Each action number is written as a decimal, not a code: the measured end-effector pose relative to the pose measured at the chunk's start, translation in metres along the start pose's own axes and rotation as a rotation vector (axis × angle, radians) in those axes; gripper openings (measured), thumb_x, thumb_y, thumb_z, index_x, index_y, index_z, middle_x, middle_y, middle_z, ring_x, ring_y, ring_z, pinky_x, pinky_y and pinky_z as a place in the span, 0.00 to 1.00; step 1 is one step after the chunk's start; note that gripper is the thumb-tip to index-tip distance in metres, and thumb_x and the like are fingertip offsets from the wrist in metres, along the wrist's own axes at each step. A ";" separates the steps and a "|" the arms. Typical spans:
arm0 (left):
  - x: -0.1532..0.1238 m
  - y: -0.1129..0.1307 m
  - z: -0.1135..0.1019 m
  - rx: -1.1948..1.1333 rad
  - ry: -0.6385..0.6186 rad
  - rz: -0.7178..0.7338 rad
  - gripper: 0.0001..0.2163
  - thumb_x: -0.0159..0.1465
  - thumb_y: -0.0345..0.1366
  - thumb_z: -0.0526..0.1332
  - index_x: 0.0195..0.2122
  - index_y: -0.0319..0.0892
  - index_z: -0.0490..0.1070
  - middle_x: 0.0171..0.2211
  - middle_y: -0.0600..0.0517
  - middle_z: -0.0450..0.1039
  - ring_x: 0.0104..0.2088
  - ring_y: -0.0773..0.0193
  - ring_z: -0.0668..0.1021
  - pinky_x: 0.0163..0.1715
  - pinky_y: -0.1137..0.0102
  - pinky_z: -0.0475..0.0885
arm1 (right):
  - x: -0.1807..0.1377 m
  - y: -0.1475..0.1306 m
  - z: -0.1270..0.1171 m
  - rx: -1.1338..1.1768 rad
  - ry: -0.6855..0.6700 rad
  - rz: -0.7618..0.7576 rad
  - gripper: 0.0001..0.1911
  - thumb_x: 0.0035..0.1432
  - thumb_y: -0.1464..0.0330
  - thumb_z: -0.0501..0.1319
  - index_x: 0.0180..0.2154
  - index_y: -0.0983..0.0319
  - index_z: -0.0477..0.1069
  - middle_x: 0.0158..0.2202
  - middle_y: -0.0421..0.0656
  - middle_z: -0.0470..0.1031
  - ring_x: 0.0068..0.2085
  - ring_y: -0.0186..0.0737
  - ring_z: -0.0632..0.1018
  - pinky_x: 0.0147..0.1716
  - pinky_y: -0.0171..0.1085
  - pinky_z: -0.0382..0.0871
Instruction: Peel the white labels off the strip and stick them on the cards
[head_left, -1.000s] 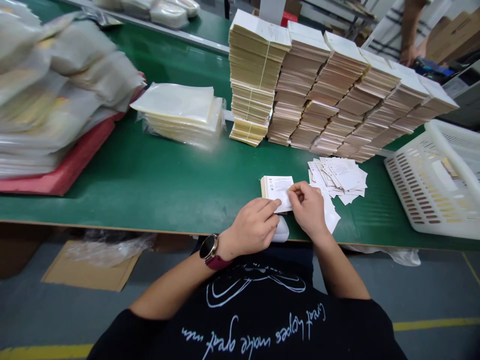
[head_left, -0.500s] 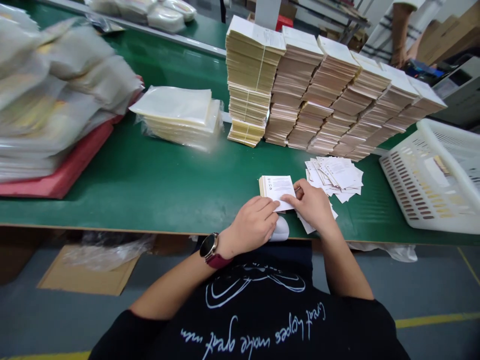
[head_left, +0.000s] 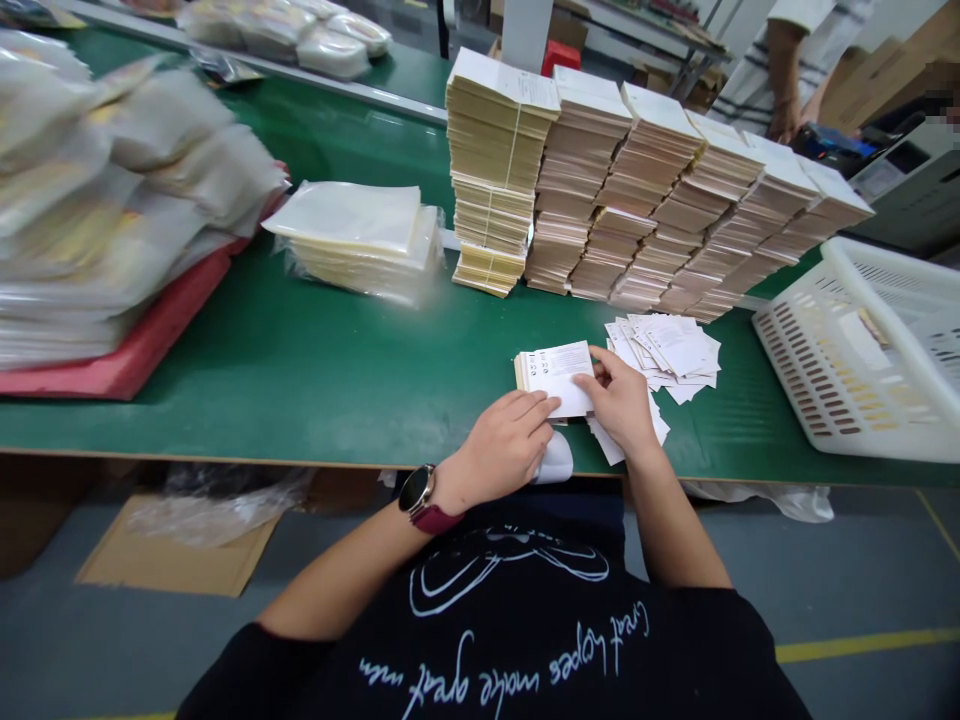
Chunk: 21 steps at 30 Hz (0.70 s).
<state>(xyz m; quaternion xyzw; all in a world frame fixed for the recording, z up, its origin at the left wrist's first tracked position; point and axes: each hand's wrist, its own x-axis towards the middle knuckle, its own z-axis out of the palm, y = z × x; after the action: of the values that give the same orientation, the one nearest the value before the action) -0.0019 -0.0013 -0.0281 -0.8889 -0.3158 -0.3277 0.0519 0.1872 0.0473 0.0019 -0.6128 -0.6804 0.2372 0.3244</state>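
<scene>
A small stack of printed white cards (head_left: pixel 523 374) sits near the bench's front edge. My left hand (head_left: pixel 508 440) is closed on its near side, fingertips pressing on the top. The top card (head_left: pixel 564 372) lies askew on the stack, shifted right so that a second printed edge shows at its left. My right hand (head_left: pixel 619 402) pinches this card by its right side, thumb on top. Loose cards (head_left: pixel 664 352) lie in a messy pile just beyond the right hand, and more cards stick out beneath it. A smooth white object (head_left: pixel 555 460) is partly hidden by my left hand.
Tall card stacks (head_left: pixel 592 180) stand behind the hands. A white plastic basket (head_left: pixel 795 370) is at right. Left of the stacks lies a wrapped pack of sheets (head_left: pixel 352 235); farther left, bagged bundles (head_left: pixel 142 220) rest on a red tray (head_left: pixel 172 325). A person (head_left: pixel 784 80) stands at back right.
My right hand has drawn the top card slightly up and right, turning it, so the card edge beneath shows. My left hand stays on the stack. The view has shifted slightly.
</scene>
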 end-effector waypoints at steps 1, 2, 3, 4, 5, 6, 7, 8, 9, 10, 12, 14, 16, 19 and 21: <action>0.000 0.000 0.000 -0.001 0.003 0.000 0.06 0.61 0.26 0.55 0.32 0.36 0.72 0.50 0.43 0.75 0.51 0.56 0.76 0.52 0.58 0.74 | 0.001 0.001 0.000 0.031 0.002 0.015 0.23 0.54 0.67 0.58 0.53 0.61 0.71 0.28 0.40 0.75 0.28 0.38 0.71 0.32 0.38 0.66; 0.001 0.000 0.000 -0.001 0.006 0.002 0.06 0.61 0.26 0.55 0.32 0.36 0.72 0.50 0.43 0.75 0.51 0.56 0.76 0.52 0.58 0.74 | 0.001 0.001 -0.001 0.032 0.013 0.018 0.25 0.55 0.67 0.57 0.56 0.61 0.69 0.28 0.40 0.75 0.28 0.38 0.71 0.31 0.38 0.66; 0.001 0.000 0.000 0.001 0.010 0.004 0.06 0.61 0.26 0.55 0.32 0.36 0.72 0.50 0.43 0.75 0.50 0.56 0.76 0.51 0.58 0.74 | 0.002 0.003 -0.003 0.006 0.033 0.013 0.27 0.55 0.67 0.57 0.57 0.62 0.67 0.27 0.39 0.75 0.27 0.38 0.71 0.31 0.38 0.66; 0.001 0.000 0.000 0.003 0.016 0.007 0.06 0.60 0.26 0.55 0.32 0.36 0.72 0.50 0.43 0.75 0.50 0.57 0.76 0.51 0.58 0.74 | 0.002 0.004 -0.007 -0.037 0.060 0.005 0.28 0.56 0.67 0.56 0.59 0.62 0.66 0.25 0.39 0.74 0.27 0.39 0.71 0.32 0.39 0.65; 0.002 -0.001 0.000 0.001 0.025 0.011 0.06 0.60 0.26 0.55 0.32 0.36 0.72 0.49 0.43 0.75 0.49 0.57 0.76 0.51 0.59 0.75 | 0.001 0.006 -0.012 -0.081 0.093 0.001 0.28 0.56 0.66 0.56 0.59 0.62 0.66 0.24 0.39 0.73 0.27 0.39 0.70 0.32 0.40 0.66; 0.002 -0.001 -0.001 -0.007 0.040 0.015 0.06 0.60 0.26 0.55 0.31 0.36 0.71 0.48 0.43 0.76 0.48 0.57 0.76 0.50 0.59 0.75 | 0.000 0.010 -0.019 -0.121 0.120 -0.003 0.28 0.57 0.66 0.56 0.59 0.62 0.66 0.23 0.39 0.73 0.27 0.40 0.70 0.33 0.41 0.66; 0.001 -0.001 -0.001 -0.021 0.065 0.013 0.06 0.61 0.26 0.54 0.30 0.37 0.71 0.46 0.43 0.76 0.47 0.57 0.76 0.49 0.59 0.75 | -0.002 0.014 -0.027 -0.162 0.138 -0.009 0.27 0.57 0.65 0.56 0.58 0.61 0.67 0.23 0.39 0.73 0.27 0.41 0.71 0.34 0.42 0.66; 0.001 -0.002 -0.002 -0.043 0.098 0.004 0.07 0.61 0.27 0.54 0.29 0.37 0.70 0.44 0.43 0.76 0.45 0.57 0.76 0.47 0.59 0.75 | -0.004 0.018 -0.036 -0.209 0.147 -0.014 0.26 0.58 0.64 0.56 0.57 0.61 0.68 0.24 0.41 0.74 0.28 0.42 0.72 0.35 0.43 0.66; 0.000 -0.002 -0.003 -0.070 0.135 -0.016 0.07 0.61 0.27 0.54 0.29 0.37 0.69 0.42 0.43 0.76 0.43 0.58 0.76 0.45 0.60 0.76 | -0.007 0.023 -0.045 -0.275 0.151 -0.015 0.24 0.58 0.63 0.56 0.56 0.61 0.69 0.26 0.43 0.76 0.30 0.44 0.73 0.37 0.45 0.66; 0.000 -0.002 -0.004 -0.101 0.173 -0.045 0.07 0.62 0.27 0.54 0.28 0.38 0.68 0.39 0.44 0.76 0.41 0.59 0.75 0.42 0.61 0.76 | -0.011 0.026 -0.052 -0.361 0.158 -0.013 0.24 0.58 0.62 0.57 0.55 0.61 0.70 0.29 0.45 0.77 0.33 0.46 0.74 0.39 0.47 0.66; -0.001 -0.003 -0.007 -0.173 0.229 -0.112 0.08 0.63 0.27 0.53 0.27 0.39 0.67 0.35 0.45 0.74 0.38 0.61 0.74 0.37 0.63 0.75 | -0.022 0.029 -0.061 -0.518 0.194 -0.012 0.24 0.57 0.60 0.59 0.54 0.62 0.70 0.38 0.51 0.78 0.42 0.54 0.75 0.45 0.54 0.64; -0.001 -0.003 -0.009 -0.240 0.245 -0.155 0.08 0.63 0.27 0.52 0.27 0.39 0.66 0.33 0.46 0.73 0.36 0.62 0.73 0.35 0.64 0.73 | -0.037 0.024 -0.058 -0.491 0.206 -0.053 0.24 0.57 0.59 0.61 0.54 0.61 0.69 0.45 0.53 0.78 0.50 0.57 0.73 0.50 0.58 0.61; 0.000 -0.004 -0.010 -0.279 0.239 -0.172 0.09 0.64 0.27 0.52 0.27 0.39 0.66 0.32 0.47 0.73 0.35 0.63 0.73 0.35 0.65 0.73 | -0.052 0.011 -0.044 -0.239 0.107 -0.136 0.23 0.58 0.60 0.62 0.55 0.58 0.68 0.47 0.49 0.78 0.51 0.51 0.74 0.53 0.53 0.63; 0.002 -0.004 -0.009 -0.287 0.227 -0.187 0.09 0.64 0.26 0.53 0.26 0.40 0.64 0.31 0.48 0.72 0.35 0.63 0.73 0.35 0.65 0.72 | -0.069 -0.009 -0.016 0.115 -0.077 -0.225 0.13 0.59 0.65 0.62 0.47 0.57 0.72 0.41 0.42 0.79 0.45 0.41 0.76 0.48 0.43 0.69; 0.001 -0.003 -0.008 -0.262 0.255 -0.237 0.07 0.64 0.27 0.54 0.28 0.40 0.65 0.34 0.48 0.73 0.37 0.62 0.74 0.37 0.64 0.73 | -0.073 -0.018 -0.003 0.222 -0.079 -0.226 0.06 0.60 0.68 0.61 0.40 0.57 0.73 0.37 0.41 0.77 0.40 0.38 0.76 0.43 0.39 0.70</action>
<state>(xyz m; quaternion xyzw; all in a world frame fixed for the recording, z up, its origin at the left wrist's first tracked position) -0.0075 -0.0006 -0.0215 -0.7961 -0.3638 -0.4794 -0.0636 0.1806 -0.0276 0.0058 -0.4829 -0.7269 0.2971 0.3876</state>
